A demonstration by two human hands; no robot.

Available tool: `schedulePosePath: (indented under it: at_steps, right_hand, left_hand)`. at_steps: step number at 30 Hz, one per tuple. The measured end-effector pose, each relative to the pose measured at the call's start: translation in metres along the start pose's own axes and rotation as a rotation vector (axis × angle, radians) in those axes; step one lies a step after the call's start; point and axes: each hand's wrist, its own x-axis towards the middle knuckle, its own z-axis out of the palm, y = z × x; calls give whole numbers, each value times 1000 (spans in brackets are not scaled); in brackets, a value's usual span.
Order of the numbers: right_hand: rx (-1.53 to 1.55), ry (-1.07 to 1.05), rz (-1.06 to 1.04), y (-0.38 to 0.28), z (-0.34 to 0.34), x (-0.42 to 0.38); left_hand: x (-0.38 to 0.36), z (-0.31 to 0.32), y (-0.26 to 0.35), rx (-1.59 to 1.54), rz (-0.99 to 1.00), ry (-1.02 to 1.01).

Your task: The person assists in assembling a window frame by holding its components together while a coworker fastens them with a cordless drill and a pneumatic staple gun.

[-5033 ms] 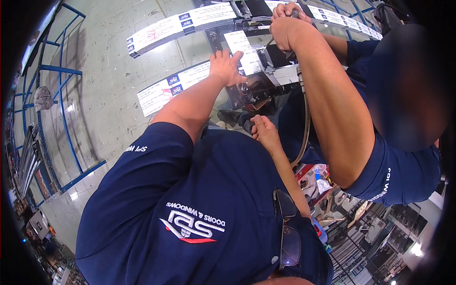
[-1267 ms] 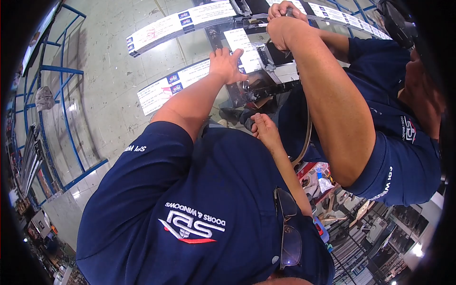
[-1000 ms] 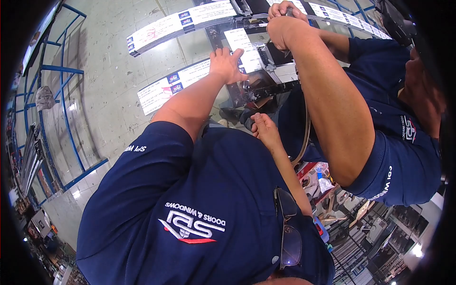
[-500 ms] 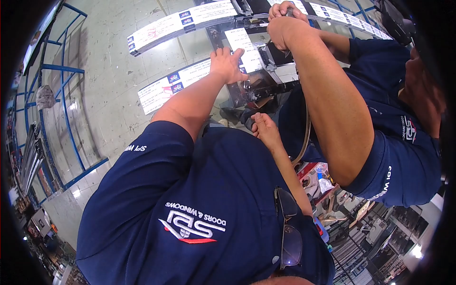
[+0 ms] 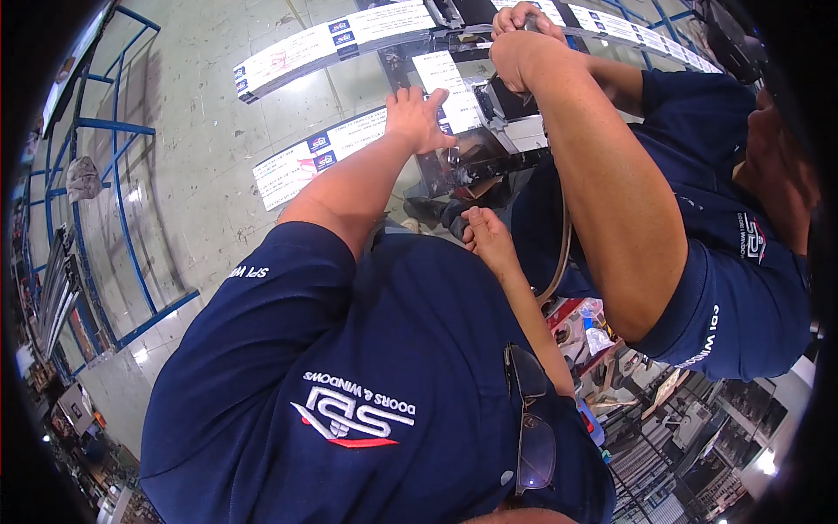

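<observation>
My left hand (image 5: 415, 120) lies with its fingers spread on a window-frame profile (image 5: 441, 72) covered in white printed film, where it meets another film-covered profile (image 5: 305, 162) running left. My right hand (image 5: 489, 237) is held near my belly with its fingers curled in, and nothing shows in it. A dark plate (image 5: 454, 170) lies under the profile's near end, between my hands. To the right, a co-worker's hand (image 5: 524, 61) and another of their hands (image 5: 526, 19) are close together over the corner of the far profile; what they grip is mostly hidden.
A long stack of film-covered profiles (image 5: 305, 57) runs across the far side. Close at my right stands the co-worker (image 5: 698, 218), their forearm reaching across. Blue metal racks (image 5: 122, 127) stand on the left. A hose (image 5: 561, 262) hangs between us.
</observation>
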Motion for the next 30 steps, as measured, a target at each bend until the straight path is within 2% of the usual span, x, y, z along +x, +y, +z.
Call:
schedulePosePath:
  at_steps: [23, 27, 30]
  right_hand:
    - [36, 55, -10, 7, 5, 1]
    - [89, 148, -60, 12, 7, -12]
    - [113, 201, -118, 24, 11, -25]
  left_hand:
    - [7, 13, 2, -34, -22, 30]
    - [7, 22, -1, -57, 51, 99]
    - [9, 15, 1, -80, 55, 67]
